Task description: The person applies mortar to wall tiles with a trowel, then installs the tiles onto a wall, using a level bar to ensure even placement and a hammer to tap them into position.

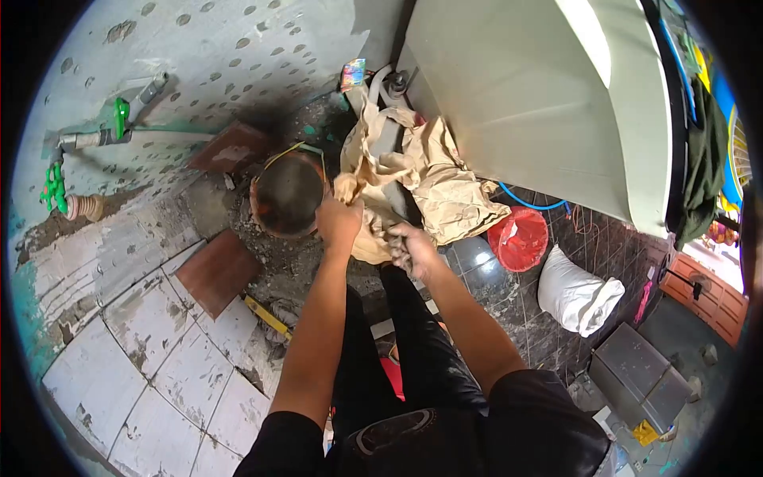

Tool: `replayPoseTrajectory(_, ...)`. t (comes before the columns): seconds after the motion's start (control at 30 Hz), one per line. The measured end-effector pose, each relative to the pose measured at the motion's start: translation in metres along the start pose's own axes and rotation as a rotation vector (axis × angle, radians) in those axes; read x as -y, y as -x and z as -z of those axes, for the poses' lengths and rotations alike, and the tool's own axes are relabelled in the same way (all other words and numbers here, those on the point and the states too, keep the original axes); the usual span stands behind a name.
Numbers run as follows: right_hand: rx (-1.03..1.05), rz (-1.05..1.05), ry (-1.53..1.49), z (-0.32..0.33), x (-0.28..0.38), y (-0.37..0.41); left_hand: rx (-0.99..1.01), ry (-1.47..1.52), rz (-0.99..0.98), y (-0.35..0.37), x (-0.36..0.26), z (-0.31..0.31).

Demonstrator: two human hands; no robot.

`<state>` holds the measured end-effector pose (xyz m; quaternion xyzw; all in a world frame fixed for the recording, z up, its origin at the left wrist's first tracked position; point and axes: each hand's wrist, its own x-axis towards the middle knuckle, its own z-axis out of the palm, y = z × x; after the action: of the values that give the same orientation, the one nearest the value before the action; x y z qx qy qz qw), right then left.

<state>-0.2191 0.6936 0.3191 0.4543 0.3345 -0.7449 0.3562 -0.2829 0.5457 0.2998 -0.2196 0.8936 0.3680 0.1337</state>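
Crumpled brown paper [373, 171], torn and creased like an opened paper sack, hangs in front of me between the wall corner and my legs. My left hand [340, 224] is closed in a fist around its left edge. My right hand [415, 250] has its fingers curled at the paper's lower right edge; the fingertips look grey with dust or mortar. Another sheet of brown paper [449, 187] spreads just to the right, against a large pale panel. Left of my left hand stands a round bucket [288, 195] with dark contents and a yellowish handle.
A red basin [518, 238] and a white sack [576, 290] stand on dark tiles at right. Reddish-brown tiles [218, 273] and a yellow level [268, 316] lie at left beside white floor tiles [151, 405]. A pipe with a green valve [121, 119] sticks out from the wall. The pale panel [524, 103] rises at right.
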Motion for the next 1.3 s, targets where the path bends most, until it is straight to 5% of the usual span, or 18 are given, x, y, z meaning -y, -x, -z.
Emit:
replayPoseTrajectory(0.13, 0.01, -0.144, -0.297, 0.036, 0.022, -0.036, 0.058, 0.034, 0.001, -0.011, 0.017, 0.01)
replayPoseTrajectory(0.2, -0.182, -0.069, -0.087, 0.035, 0.024, -0.069, 0.129, 0.127, 0.023, -0.007, 0.029, 0.015)
replayPoseTrajectory(0.27, -0.376, 0.123, -0.261, -0.044, 0.049, -0.022, 0.142, 0.129, 0.006, 0.004, 0.02, 0.023)
replayPoseTrajectory(0.37, -0.271, 0.179, -0.42, 0.095, 0.004, -0.211, 0.117, 0.126, 0.057, 0.0, 0.028, 0.028)
replayPoseTrajectory(0.47, -0.208, 0.189, -0.473, 0.06, 0.016, -0.152, 0.09, 0.26, 0.047, 0.001, 0.045, 0.03)
replayPoseTrajectory(0.53, -0.142, 0.233, -0.256, 0.062, 0.006, -0.16, -0.065, 0.11, -0.139, 0.006, 0.034, 0.032)
replayPoseTrajectory(0.6, -0.253, 0.206, -0.364, 0.048, 0.009, -0.155, -0.248, -0.049, -0.392, 0.0, 0.009, 0.035)
replayPoseTrajectory(0.67, -0.514, 0.056, -0.134, 0.067, 0.007, -0.189, -0.163, -0.167, -0.373, -0.008, -0.009, 0.034)
replayPoseTrajectory(0.77, -0.764, -0.079, 0.561, 0.064, 0.014, -0.198, 0.006, 0.227, -0.08, -0.026, -0.009, 0.029)
replayPoseTrajectory(0.83, -0.84, -0.144, 1.019, 0.057, 0.014, -0.188, -0.02, 0.317, -0.067, -0.029, 0.005, 0.03)
replayPoseTrajectory(0.9, -0.855, -0.154, 1.138, 0.056, 0.009, -0.19, 0.017, 0.347, 0.009, -0.031, 0.014, 0.034)
replayPoseTrajectory(1.0, -0.726, -0.094, 0.763, 0.082, 0.002, -0.215, 0.028, 0.236, -0.026, -0.033, 0.02, 0.039)
replayPoseTrajectory(1.07, -0.438, -0.22, -0.003, 0.102, 0.009, -0.23, 0.072, 0.359, -0.002, -0.036, 0.022, 0.04)
replayPoseTrajectory(1.13, -0.59, -0.183, -0.104, 0.1, 0.018, -0.239, 0.101, 0.403, 0.042, -0.036, 0.023, 0.047)
replayPoseTrajectory(1.27, -0.645, -0.014, 1.313, 0.215, -0.036, -0.359, 0.086, 0.282, 0.028, -0.033, 0.029, 0.045)
replayPoseTrajectory(1.3, -0.717, 0.051, 1.462, 0.202, -0.04, -0.357, 0.088, 0.308, 0.002, -0.033, 0.031, 0.046)
